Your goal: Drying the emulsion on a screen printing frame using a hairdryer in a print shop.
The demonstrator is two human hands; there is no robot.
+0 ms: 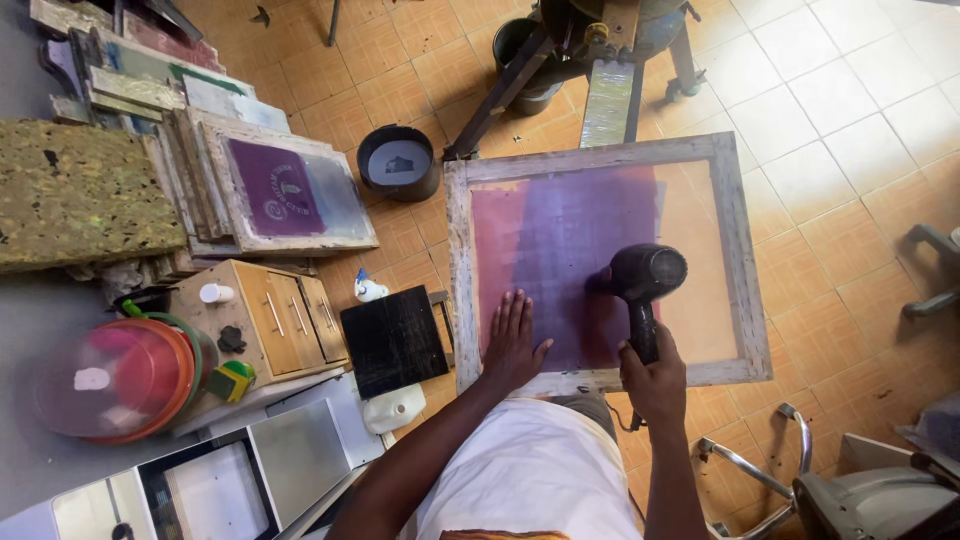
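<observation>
Left hand (515, 345) lies flat, fingers spread, steadying the wooden screen frame (600, 160) mid-frame, while right hand (655, 375) grips a black hair dryer (645, 275) aimed at its purple mesh (560, 250).

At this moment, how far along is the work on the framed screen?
Done: purple coating covers much of the framed screen. In hand: the right hand points a black hair dryer at the mesh; the left hand lies flat on it. Left: whether it is dry cannot be told.
</observation>
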